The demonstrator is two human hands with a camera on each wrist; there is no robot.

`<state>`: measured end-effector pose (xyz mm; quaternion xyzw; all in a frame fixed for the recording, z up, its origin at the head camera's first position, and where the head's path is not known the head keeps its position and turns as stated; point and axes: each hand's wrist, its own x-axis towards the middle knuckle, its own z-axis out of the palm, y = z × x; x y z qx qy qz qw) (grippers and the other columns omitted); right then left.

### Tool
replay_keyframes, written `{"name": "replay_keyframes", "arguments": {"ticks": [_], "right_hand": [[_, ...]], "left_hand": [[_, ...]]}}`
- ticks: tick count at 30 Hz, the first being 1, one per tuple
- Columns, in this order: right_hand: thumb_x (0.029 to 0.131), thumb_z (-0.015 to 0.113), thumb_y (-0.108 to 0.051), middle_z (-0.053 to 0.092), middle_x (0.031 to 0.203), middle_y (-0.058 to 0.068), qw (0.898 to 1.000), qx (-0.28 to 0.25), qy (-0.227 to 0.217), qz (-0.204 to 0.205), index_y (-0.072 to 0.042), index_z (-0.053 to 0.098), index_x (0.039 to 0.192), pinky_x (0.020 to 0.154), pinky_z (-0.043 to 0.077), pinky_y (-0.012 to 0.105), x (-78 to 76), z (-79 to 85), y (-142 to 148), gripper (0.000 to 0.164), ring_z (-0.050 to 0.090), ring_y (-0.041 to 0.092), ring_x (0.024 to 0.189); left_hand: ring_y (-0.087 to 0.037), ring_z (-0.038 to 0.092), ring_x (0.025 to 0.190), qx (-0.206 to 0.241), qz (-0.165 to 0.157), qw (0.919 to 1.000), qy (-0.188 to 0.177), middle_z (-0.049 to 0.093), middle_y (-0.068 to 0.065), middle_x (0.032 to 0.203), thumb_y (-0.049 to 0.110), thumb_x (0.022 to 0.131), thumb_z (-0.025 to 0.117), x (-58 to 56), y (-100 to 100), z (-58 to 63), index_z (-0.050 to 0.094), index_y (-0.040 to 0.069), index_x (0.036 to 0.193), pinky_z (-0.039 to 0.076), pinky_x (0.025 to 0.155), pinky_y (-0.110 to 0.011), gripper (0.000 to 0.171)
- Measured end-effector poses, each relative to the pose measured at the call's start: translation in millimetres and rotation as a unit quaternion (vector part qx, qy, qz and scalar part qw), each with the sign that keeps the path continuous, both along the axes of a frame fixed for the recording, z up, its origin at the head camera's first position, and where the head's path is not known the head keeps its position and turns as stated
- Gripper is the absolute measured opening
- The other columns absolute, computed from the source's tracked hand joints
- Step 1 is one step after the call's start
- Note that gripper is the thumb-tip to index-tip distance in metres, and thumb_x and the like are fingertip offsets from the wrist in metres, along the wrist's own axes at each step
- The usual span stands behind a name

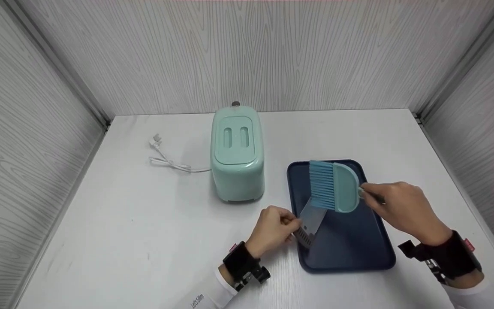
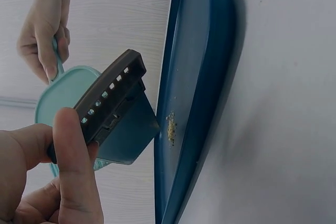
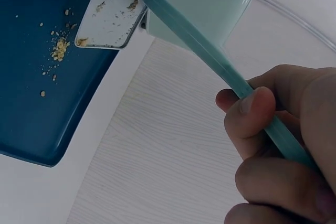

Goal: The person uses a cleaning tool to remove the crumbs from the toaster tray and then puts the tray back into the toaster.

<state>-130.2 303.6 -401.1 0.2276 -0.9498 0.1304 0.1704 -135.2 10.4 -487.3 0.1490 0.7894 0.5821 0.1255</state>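
Observation:
My left hand (image 1: pixel 274 227) pinches the dark slotted end of a toaster's crumb tray (image 1: pixel 314 218). The metal plate slants above the left part of a dark blue tray (image 1: pixel 354 251). With my right hand (image 1: pixel 406 210) I grip the handle of a mint-green brush (image 1: pixel 346 189), its blue bristles over the plate's far end. In the right wrist view, brown specks dot the crumb tray (image 3: pixel 107 17), and yellowish crumbs (image 3: pixel 60 50) lie on the blue tray below. The left wrist view shows the plate held tilted, apart from the blue tray's floor.
A mint-green toaster (image 1: pixel 238 159) with a lid on top stands left of the blue tray, towards the back. Its white cord and plug (image 1: pixel 172 163) lie on the white table (image 1: pixel 122 231). Grey wood-grain panels (image 1: pixel 247 56) enclose the back and both sides.

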Motion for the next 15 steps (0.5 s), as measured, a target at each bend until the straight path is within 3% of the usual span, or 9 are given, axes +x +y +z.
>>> {"name": "replay_keyframes", "arguments": {"ticks": [10, 15], "right_hand": [[0.083, 0.073, -0.013, 0.072, 0.069, 0.006, 0.999, 0.027, 0.03, -0.016, -0.009, 0.076, 0.096, 0.043, 0.032, 0.022, -5.4, -6.0, 5, 0.014, 0.052, 0.008, 0.051], [0.084, 0.074, -0.015, 0.065, 0.06, 0.0, 0.999, 0.029, 0.026, -0.027, -0.013, 0.074, 0.089, 0.042, 0.029, 0.023, -9.0, -10.6, 9, 0.005, 0.049, 0.008, 0.049]], "left_hand": [[-0.007, 0.061, 0.046, -0.002, 0.002, 1.0, 0.006, 0.073, -0.012, 0.07, 0.014, 0.09, 0.067, -0.5, 0, 0.7, 0.075, 0.005, 0.081, 0.053, 0.045, -0.022, 0.015], [-0.007, 0.061, 0.046, -0.002, 0.003, 1.0, 0.008, 0.073, -0.014, 0.07, 0.016, 0.09, 0.068, -0.7, -1, 0.9, 0.075, 0.004, 0.082, 0.052, 0.046, -0.022, 0.016]]}}
